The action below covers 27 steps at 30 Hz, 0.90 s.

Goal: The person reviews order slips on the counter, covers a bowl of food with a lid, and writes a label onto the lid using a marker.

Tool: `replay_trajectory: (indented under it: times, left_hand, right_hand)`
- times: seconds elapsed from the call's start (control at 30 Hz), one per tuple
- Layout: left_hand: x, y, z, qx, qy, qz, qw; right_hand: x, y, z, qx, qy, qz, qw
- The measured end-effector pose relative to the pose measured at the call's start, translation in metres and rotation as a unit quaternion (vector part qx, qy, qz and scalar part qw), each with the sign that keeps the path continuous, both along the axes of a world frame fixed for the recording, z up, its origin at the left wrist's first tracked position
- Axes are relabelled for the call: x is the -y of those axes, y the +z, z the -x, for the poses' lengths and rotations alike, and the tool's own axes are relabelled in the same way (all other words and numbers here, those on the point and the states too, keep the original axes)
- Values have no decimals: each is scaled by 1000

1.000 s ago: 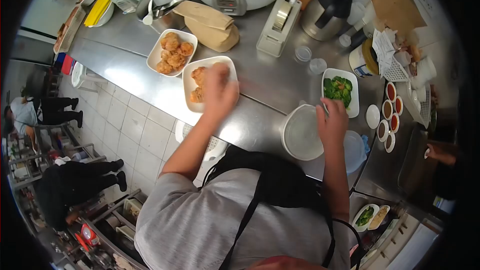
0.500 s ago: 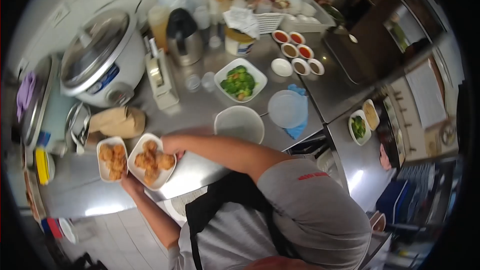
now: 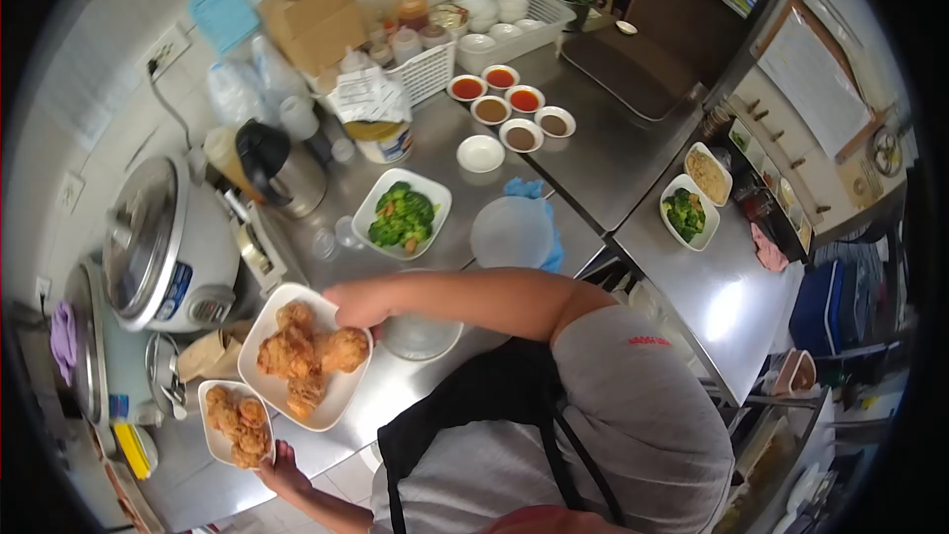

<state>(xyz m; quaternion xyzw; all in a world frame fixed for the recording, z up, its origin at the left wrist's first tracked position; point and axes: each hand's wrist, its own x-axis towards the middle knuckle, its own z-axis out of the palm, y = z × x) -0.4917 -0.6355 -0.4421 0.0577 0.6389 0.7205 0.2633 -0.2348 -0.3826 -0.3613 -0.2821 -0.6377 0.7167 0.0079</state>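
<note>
My right hand (image 3: 358, 303) is closed on the right rim of a white square bowl (image 3: 255, 376) with pieces of fried chicken (image 3: 297, 351) in it. The bowl appears raised above the steel counter. At lower left my left hand (image 3: 284, 476) grips the lower edge of a second white bowl (image 3: 212, 435), also with fried chicken (image 3: 237, 420). The two bowls are close together, the right one higher in view. Under my right forearm lies a round translucent container (image 3: 423, 338), partly hidden. Beyond that arm stands a white bowl of broccoli (image 3: 400, 218).
A rice cooker (image 3: 158, 247), paper bag (image 3: 210, 354) and tape dispenser (image 3: 259, 252) stand at left. Sauce dishes (image 3: 491, 111) sit at the back, near a white basket (image 3: 425, 74). A translucent lid (image 3: 511, 232) lies on a blue cloth (image 3: 556, 242). More filled bowls (image 3: 689, 213) stand right.
The view has shifted and turned. Both chicken bowls are still held; the one in my right hand now looks larger and closer, and the left one sits lower beside it.
</note>
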Motion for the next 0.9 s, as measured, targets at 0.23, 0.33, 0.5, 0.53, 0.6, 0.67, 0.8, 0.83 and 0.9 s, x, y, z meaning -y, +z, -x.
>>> replay_trajectory:
  times: [0.23, 0.33, 0.5, 0.53, 0.6, 0.67, 0.8, 0.83, 0.9]
  left_hand:
    - [-76, 55, -94, -50, -104, 3, 993]
    - [-131, 63, -142, -24, -189, -9, 982]
    - [-242, 62, -236, 24, -345, -29, 938]
    - [-264, 62, -262, 23, -351, -33, 936]
    - [-305, 63, -310, 27, -442, -42, 896]
    - [-349, 58, -358, 23, -523, -49, 851]
    - [-423, 37, -467, 67, -587, -42, 806]
    - [-440, 24, -494, 84, -591, -34, 801]
    - [-475, -4, -544, 122, -628, -33, 768]
  right_hand:
    - [-82, 22, -197, 6, -190, -69, 979]
    - [-115, 10, -293, 29, -293, -73, 953]
    - [-148, -9, -449, 87, -434, -63, 895]
    - [-150, -14, -476, 73, -480, -55, 872]
    - [-159, -26, -528, 65, -555, -36, 829]
    - [-170, -40, -574, 82, -617, -15, 782]
    - [-194, -68, -646, 47, -728, 14, 683]
    - [-202, -76, -660, 37, -749, 20, 661]
    - [-220, -92, -685, 15, -788, 32, 615]
